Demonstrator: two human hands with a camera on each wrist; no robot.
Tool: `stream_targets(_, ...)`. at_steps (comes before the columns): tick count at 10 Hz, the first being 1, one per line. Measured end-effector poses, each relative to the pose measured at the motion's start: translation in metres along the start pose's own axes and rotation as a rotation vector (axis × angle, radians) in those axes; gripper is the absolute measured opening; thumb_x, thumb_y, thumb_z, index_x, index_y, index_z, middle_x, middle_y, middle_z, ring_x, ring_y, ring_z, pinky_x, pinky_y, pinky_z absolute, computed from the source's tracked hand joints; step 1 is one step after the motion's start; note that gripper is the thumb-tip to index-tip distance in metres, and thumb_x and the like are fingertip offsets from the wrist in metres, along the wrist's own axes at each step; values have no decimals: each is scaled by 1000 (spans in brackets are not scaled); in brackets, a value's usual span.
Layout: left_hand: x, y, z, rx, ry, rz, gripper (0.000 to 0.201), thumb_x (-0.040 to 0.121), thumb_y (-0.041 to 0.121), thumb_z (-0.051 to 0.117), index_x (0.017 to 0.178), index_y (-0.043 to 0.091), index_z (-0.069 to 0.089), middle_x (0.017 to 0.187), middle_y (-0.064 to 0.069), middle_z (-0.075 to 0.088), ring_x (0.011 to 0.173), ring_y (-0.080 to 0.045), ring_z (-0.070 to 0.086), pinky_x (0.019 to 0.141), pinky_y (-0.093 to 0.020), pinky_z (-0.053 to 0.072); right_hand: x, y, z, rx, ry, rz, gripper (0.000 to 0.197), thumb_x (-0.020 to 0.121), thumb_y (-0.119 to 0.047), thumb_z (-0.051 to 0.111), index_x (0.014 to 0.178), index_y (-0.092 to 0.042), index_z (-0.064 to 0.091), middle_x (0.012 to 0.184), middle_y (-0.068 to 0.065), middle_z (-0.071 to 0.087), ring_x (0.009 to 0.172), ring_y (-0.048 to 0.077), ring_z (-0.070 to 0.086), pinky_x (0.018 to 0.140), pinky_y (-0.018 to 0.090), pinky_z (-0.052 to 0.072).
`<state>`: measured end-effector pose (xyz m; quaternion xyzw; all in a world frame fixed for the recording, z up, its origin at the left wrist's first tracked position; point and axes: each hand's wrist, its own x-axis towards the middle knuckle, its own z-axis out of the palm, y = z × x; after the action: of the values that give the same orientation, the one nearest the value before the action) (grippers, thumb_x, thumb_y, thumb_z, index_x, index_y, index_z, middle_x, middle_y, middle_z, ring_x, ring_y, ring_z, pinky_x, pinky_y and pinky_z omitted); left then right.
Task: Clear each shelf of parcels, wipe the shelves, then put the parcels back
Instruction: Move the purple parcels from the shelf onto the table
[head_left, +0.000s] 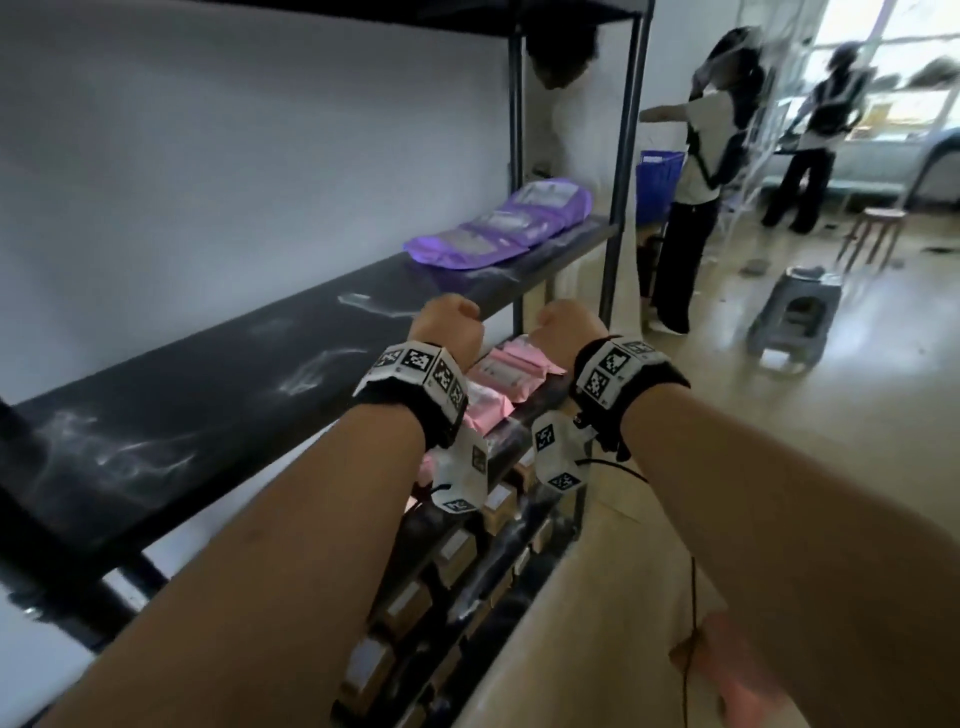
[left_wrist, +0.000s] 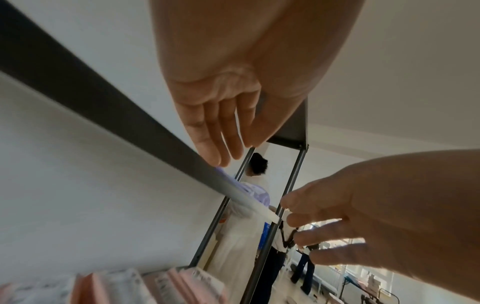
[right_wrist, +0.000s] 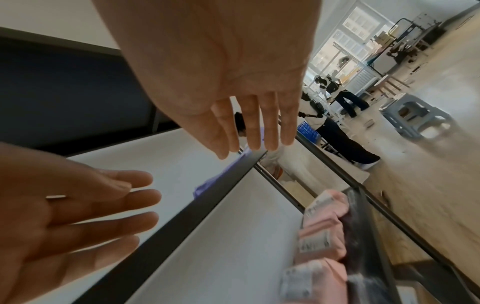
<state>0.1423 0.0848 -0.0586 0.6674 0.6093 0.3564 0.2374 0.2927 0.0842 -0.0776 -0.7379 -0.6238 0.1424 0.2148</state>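
The black middle shelf is bare and streaked, except for a few purple parcels at its far end. On the shelf below lie pink parcels, with brown boxes lower still. My left hand and right hand hang side by side over the shelf's front edge, above the pink parcels. In the wrist views the left hand's fingers and the right hand's fingers are straight and hold nothing. Pink parcels lie below the right hand.
A few people stand beyond the rack's far end, near a blue basket. A grey plastic stool and a wooden stool stand on the floor to the right. The rack's uprights frame the far end.
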Motion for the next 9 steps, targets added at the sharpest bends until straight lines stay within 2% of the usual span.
stream_targets(1, 36, 19, -1, -53, 27, 5, 28, 86, 6, 52, 109, 10, 68, 107, -14, 69, 101, -31, 64, 92, -39, 51, 40, -7, -17, -185, 39, -89, 32, 97, -16, 48, 124, -6, 60, 128, 12, 58, 119, 29, 54, 97, 33, 46)
stream_targets(2, 67, 27, 2, -66, 81, -17, 28, 87, 6, 50, 109, 5, 67, 110, -18, 67, 103, -33, 64, 91, -43, 52, 65, -5, -33, 0, 68, -99, 34, 92, -13, 49, 122, -1, 60, 122, 18, 60, 114, 34, 56, 95, 35, 46)
stream_targets(3, 100, 41, 10, -103, 112, -101, 29, 93, 7, 47, 118, 4, 62, 123, -13, 61, 115, -30, 57, 94, -35, 47, 110, -4, -46, 6, 93, -185, 31, 93, -12, 48, 118, 1, 62, 122, 20, 61, 113, 33, 56, 94, 35, 45)
stream_targets(4, 114, 52, 19, 150, 149, -82, 32, 97, 10, 44, 124, 4, 59, 130, -13, 56, 121, -28, 52, 98, -32, 43, 144, 1, -49, 19, 93, -229, 32, 95, -13, 47, 122, -1, 60, 125, 19, 60, 114, 32, 57, 97, 35, 45)
stream_targets(5, 154, 54, 30, -18, 239, -226, 33, 95, 10, 46, 123, -1, 60, 125, -17, 60, 116, -31, 56, 92, -33, 46, 183, 7, -60, 25, 57, -267, 37, 94, -17, 52, 128, -5, 58, 132, 14, 57, 122, 29, 52, 99, 30, 39)
stream_targets(6, 175, 58, 39, 109, 238, -335, 34, 95, 11, 48, 125, -2, 57, 127, -19, 58, 117, -32, 55, 90, -34, 46, 213, 6, -67, 38, -15, -298, 35, 93, -16, 54, 127, -8, 59, 133, 12, 56, 124, 28, 51, 106, 33, 38)
stream_targets(7, 182, 63, 45, 233, 215, -382, 35, 97, 11, 46, 127, -3, 54, 129, -19, 56, 119, -32, 53, 91, -31, 44, 233, 3, -65, 64, -42, -326, 32, 93, -22, 52, 121, -10, 63, 130, 11, 59, 123, 31, 52, 107, 40, 39)
stream_targets(8, 190, 55, 55, 250, 263, -441, 37, 99, 15, 39, 130, -1, 49, 128, -16, 55, 117, -31, 55, 92, -33, 46, 252, 4, -57, 1, -113, -382, 42, 99, -23, 47, 138, -9, 49, 145, 12, 45, 131, 28, 44, 109, 32, 30)
stream_targets(9, 199, 49, 58, 342, 268, -502, 33, 96, 21, 45, 124, 4, 54, 122, -13, 58, 113, -30, 57, 89, -32, 47, 261, 5, -50, -11, -179, -411, 37, 100, -19, 43, 136, -10, 46, 142, 15, 46, 129, 31, 45, 107, 36, 32)
